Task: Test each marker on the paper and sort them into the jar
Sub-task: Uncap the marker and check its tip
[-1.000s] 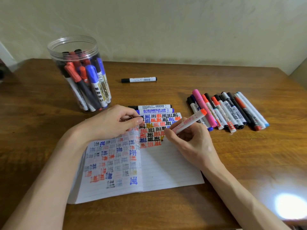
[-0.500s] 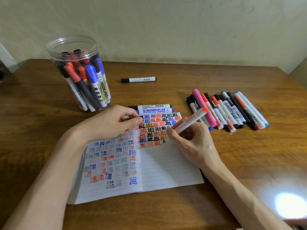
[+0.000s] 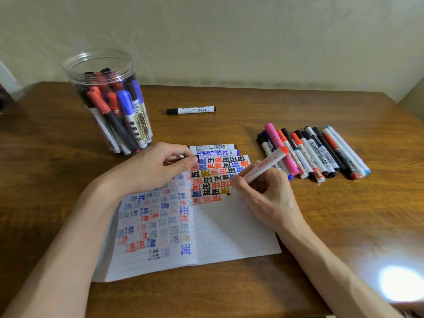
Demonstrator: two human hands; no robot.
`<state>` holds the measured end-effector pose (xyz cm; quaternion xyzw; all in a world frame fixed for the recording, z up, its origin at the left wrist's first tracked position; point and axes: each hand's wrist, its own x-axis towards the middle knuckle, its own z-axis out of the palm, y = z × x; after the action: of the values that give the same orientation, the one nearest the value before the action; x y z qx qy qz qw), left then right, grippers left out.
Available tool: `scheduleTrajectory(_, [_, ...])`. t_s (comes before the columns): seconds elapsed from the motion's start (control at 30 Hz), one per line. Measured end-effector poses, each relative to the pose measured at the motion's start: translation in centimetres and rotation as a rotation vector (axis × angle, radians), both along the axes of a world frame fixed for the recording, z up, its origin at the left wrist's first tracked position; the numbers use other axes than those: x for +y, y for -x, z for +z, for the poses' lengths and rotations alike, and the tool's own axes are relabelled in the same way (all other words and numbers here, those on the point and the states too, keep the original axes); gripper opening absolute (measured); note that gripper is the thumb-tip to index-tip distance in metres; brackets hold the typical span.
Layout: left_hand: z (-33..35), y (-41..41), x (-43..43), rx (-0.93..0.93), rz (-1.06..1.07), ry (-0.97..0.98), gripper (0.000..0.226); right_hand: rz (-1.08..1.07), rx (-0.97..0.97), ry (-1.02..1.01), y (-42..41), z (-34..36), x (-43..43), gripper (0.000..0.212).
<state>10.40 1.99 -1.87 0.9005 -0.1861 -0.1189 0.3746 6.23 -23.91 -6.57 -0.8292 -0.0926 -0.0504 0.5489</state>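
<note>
A red-ended marker point(image 3: 263, 166) is gripped in the right hand point(image 3: 269, 196) in a writing hold, with its tip set on the lined notebook page point(image 3: 229, 230) at the right end of the test marks. Its long axis runs from the tip, near left, to the red end, far right. The clear jar point(image 3: 97, 52) stands far left across the notebook, nearer the left hand point(image 3: 149, 171), in which a small dark object, judged to be the cap, is pinched. "WHITEBOARD MARKER" is read on the blue marker point(image 3: 215, 153) at the notebook's far edge, and "WHITEBOARD" is read inside the jar.
</note>
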Motion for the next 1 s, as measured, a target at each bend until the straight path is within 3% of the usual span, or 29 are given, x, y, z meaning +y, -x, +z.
scheduleTrajectory(0.17, [-0.1, 0.2, -0.5, -0.009, 0.052, 0.095, 0.039, -0.017, -0.043, 0.073, 0.3, -0.1, 0.1, 0.013])
scheduleTrajectory(0.3, [0.4, 0.4, -0.8, -0.004, 0.018, 0.162, 0.031, 0.029, -0.025, 0.043, 0.2, 0.1, 0.0, 0.013])
scheduleTrajectory(0.47, [0.7, 1.1, -1.6, 0.076, -0.070, 0.191, 0.020, 0.004, 0.014, -0.281, 0.0, 0.9, -0.3, 0.016])
scheduleTrajectory(0.77, [0.6, 1.2, -1.9, 0.041, -0.072, 0.119, 0.024, 0.058, 0.177, -0.694, -0.3, 1.5, -0.1, 0.015])
scheduleTrajectory(1.0, [0.4, 1.1, -2.1, 0.025, -0.079, 0.120, 0.026, 0.097, 0.097, -0.550, 0.1, 1.2, 0.0, 0.010])
